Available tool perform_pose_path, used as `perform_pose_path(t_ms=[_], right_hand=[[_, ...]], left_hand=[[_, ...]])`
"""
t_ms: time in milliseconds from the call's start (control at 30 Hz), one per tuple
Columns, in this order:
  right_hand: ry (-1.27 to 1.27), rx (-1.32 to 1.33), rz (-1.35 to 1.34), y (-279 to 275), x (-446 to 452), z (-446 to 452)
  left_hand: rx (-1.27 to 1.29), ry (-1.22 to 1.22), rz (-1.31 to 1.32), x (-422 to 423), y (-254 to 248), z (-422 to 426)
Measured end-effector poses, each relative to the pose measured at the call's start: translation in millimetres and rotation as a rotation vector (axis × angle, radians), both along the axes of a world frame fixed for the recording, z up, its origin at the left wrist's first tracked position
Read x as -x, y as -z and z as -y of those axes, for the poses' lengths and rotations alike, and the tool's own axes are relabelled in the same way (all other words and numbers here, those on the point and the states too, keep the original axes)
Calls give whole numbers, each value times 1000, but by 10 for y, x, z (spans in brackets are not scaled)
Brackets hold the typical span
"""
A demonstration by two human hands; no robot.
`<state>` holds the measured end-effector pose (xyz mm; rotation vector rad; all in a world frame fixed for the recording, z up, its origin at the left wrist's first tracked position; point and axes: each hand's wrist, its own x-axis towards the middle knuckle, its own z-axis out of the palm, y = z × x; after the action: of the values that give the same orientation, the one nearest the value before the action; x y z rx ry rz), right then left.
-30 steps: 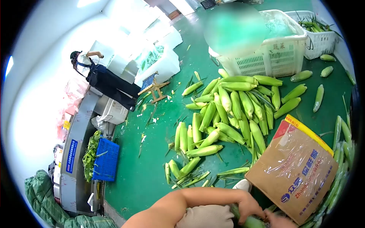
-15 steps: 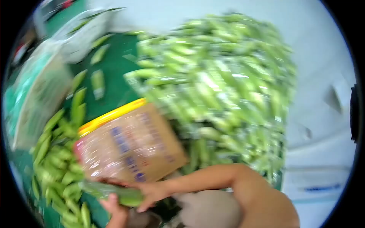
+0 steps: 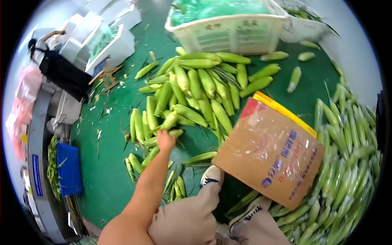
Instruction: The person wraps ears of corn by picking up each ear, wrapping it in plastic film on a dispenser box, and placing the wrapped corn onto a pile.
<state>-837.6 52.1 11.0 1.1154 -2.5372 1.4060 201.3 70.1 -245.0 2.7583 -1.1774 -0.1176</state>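
The left grip (image 3: 165, 141) is set against a green ear of corn (image 3: 170, 119) at the near edge of the loose pile (image 3: 207, 81) on the floor (image 3: 104, 183); whether the ear is clamped or only touched cannot be told, as the fingertips are hidden. The right grip is not seen. The left arm (image 3: 145, 183) is stretched past the left knee (image 3: 183, 216). The pile seems to be placed just beyond the shoes (image 3: 213, 175) so that it can be reached from a bent-kneed position. The cardboard box (image 3: 269, 151) is set at a slant to the right, probably so that a flat top is offered nearby. Film-wrapped ears (image 3: 343, 183) are heaped along its right edge, apparently to be kept apart from the loose ones. Behind, room is bounded by a white crate (image 3: 228, 38). Little space is left between box and pile; bare floor is offered leftward, towards a blue crate (image 3: 70, 171).
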Motion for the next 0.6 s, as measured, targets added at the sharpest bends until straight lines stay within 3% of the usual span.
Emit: perform_pose_path(t_ms=[67,133,200,267,300,333,367,400,433,467,500,533,600], right_hand=[[-42,29,-19,180,-365,47],[-180,20,56,495,-1133,-50],[-337,-47,205,895,-1918,-173],[-485,-121,463,1461,-2463,-336],[-484,-142,643,1391,-2934,-390],[-533,-276,616,1048,-3424,-351],[-554,-271,679,1063,-3563,-411],[-699,-236,612,1016,-3658,-405],[-809,-328,450,887,-3720,-370],[-954,-463,213,677,-3765,-286],[-1054,-423,-101,712,-3727,-268],[-1101,-478,-222,735,-3674,-245],[-1076,-620,-303,734,-3690,-225]], left_hand=[[185,-32,93,86,-2,-77],[483,116,195,-6,-81,91],[226,362,37,-206,-127,304],[-123,323,20,-621,87,511],[-272,247,-56,-570,-169,601],[-426,196,-133,-457,-401,690],[-184,363,10,-574,-242,544],[-94,398,-97,-523,-251,529],[202,558,-156,-733,90,424],[360,393,-670,-472,-51,422],[418,364,-830,-167,-296,492],[476,311,-982,130,-599,523],[488,593,-1109,779,-1217,734]])
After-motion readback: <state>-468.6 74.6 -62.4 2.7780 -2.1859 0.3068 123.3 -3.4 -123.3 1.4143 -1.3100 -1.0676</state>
